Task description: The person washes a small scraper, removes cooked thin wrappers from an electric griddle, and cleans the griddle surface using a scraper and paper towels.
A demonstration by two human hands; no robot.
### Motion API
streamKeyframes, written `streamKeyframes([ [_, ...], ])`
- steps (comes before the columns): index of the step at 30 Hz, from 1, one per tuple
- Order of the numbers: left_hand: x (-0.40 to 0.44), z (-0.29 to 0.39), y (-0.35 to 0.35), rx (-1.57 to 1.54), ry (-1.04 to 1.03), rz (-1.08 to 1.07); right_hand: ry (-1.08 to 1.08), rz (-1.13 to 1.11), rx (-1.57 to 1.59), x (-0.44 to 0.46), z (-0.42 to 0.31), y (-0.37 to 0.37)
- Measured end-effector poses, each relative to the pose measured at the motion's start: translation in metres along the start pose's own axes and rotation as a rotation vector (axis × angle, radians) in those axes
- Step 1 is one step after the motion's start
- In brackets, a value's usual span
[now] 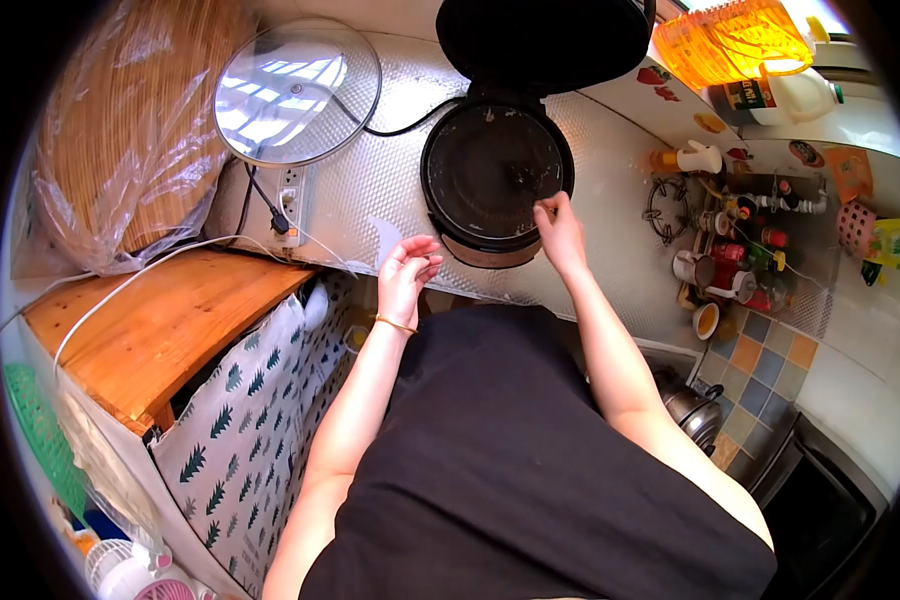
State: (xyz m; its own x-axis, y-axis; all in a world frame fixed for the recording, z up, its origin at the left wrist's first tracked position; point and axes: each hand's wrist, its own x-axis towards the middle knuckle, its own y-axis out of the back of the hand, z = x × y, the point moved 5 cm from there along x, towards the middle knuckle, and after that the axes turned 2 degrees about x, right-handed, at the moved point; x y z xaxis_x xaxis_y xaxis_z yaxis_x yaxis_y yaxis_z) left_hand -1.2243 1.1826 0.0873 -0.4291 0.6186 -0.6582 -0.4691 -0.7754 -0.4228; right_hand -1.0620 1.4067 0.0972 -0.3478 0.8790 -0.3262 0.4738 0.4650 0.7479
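A round black electric griddle (pixel 490 175) stands on the silver-covered counter with its black lid (pixel 545 40) raised at the back. Pale specks and smears mark its cooking surface. My right hand (pixel 560 232) is over the griddle's right front rim, fingers pinched together; whatever they hold, if anything, is hidden. To the left of the griddle, my left hand (pixel 407 278) hangs palm up near the counter's front edge, its fingers loosely curled and apart. A thin white piece (pixel 384 240) shows just behind it; whether the hand touches it I cannot tell.
A glass lid (pixel 298 92) lies at the back left, beside a bagged bamboo mat (pixel 145 120). A power strip (pixel 288 205) with cords is near it. Bottles and jars (pixel 735 265) crowd the right side. Oil bottles (pixel 735 42) rest on the sill.
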Motion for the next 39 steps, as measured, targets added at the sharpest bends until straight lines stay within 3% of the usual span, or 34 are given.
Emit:
streamKeyframes([
  [4,0.0,0.001,0.004,-0.011,0.0,0.01,-0.014,0.008,0.013,0.027,0.013,0.017],
  [10,-0.001,-0.003,0.007,-0.023,-0.013,0.013,0.193,-0.058,0.047,0.096,-0.021,0.01],
  [17,-0.002,-0.004,-0.005,-0.029,-0.004,0.015,0.149,-0.072,0.02,0.081,-0.005,0.014],
  [20,0.0,-0.005,-0.004,-0.047,-0.014,0.023,0.071,-0.015,0.034,0.054,0.018,0.038],
  [26,0.001,-0.01,-0.003,-0.062,-0.014,0.036,-0.206,-0.107,0.071,-0.003,0.059,0.046],
  [36,0.0,-0.015,-0.018,-0.003,-0.003,-0.007,0.016,0.051,0.028,0.048,0.033,0.035],
  [39,-0.001,-0.015,-0.023,-0.011,-0.003,-0.013,-0.11,0.022,0.015,0.009,0.051,0.037],
])
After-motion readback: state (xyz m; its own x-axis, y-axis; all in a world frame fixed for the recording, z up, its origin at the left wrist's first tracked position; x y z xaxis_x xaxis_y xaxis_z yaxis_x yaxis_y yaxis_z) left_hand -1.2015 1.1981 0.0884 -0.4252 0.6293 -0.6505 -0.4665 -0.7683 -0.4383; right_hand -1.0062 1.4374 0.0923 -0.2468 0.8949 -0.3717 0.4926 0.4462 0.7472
